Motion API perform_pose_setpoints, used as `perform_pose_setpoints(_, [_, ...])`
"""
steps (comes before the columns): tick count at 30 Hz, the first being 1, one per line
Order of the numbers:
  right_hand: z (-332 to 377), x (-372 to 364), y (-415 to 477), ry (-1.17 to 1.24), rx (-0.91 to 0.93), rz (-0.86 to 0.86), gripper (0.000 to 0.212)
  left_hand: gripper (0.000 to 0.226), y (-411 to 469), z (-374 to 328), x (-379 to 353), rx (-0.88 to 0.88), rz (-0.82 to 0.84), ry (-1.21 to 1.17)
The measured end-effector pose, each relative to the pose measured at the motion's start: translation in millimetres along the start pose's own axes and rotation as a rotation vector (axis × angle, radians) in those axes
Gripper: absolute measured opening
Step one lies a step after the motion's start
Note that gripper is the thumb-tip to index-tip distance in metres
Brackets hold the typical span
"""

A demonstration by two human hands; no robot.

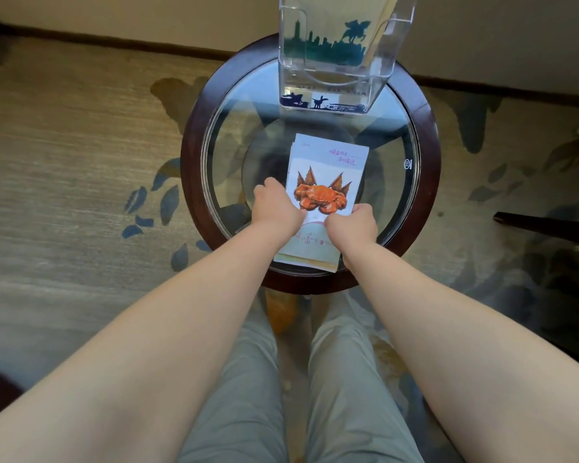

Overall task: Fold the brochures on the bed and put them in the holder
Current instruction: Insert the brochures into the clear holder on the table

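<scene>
A stack of white brochures point(328, 162) printed with an orange crab lies on a round glass-topped table point(194, 182). My left hand point(274, 208) rests curled on the stack's left edge beside the crab. My right hand point(353, 222) is curled on the stack's lower right part. Both hands press or pinch the top brochure; the fingertips are hidden under the knuckles. A clear acrylic holder point(338, 51) stands at the table's far edge, with a brochure showing a dark skyline and horse rider inside it.
The table has a dark wooden rim and stands on patterned carpet point(81, 162) near a wall baseboard. A dark chair leg point(542, 225) reaches in from the right. My legs in grey trousers point(248, 396) are below the table's near edge.
</scene>
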State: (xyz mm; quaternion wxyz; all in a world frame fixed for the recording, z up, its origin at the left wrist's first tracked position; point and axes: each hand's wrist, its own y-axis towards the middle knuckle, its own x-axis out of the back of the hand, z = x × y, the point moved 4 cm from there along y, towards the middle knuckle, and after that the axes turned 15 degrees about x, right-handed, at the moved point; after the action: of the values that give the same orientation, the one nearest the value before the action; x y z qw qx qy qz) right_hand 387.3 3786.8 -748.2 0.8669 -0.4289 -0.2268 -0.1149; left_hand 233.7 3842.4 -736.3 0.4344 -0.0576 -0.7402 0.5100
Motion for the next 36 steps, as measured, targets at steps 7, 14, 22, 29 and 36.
perform_pose_setpoints(7, [-3.4, 16.0, -5.7, -0.032, 0.193, 0.009, 0.040, 0.067, -9.4, 4.4, 3.8, -0.131, 0.040, -0.185])
perform_pose_setpoints(14, [30.6, 35.7, -29.3, -0.039, 0.446, -0.033, 0.037, 0.065, -58.0, -24.5, 62.2, -0.476, -0.180, -0.349])
perform_pose_setpoints(22, [94.2, 81.3, -68.2, -0.120, 0.872, -0.200, 0.054, 0.013, -100.1, -41.8, 96.0, -0.662, -0.371, 0.023])
perform_pose_setpoints(29, [108.5, 75.7, -82.1, -0.730, 1.156, -0.136, 0.039, 0.030, -113.4, -51.1, 84.9, -0.782, -0.559, 0.484])
perform_pose_setpoints(36, [130.6, 80.6, -79.2, -0.978, 1.015, 0.060, 0.032, 0.021, -116.9, -61.4, 75.2, -0.838, -0.596, 0.873])
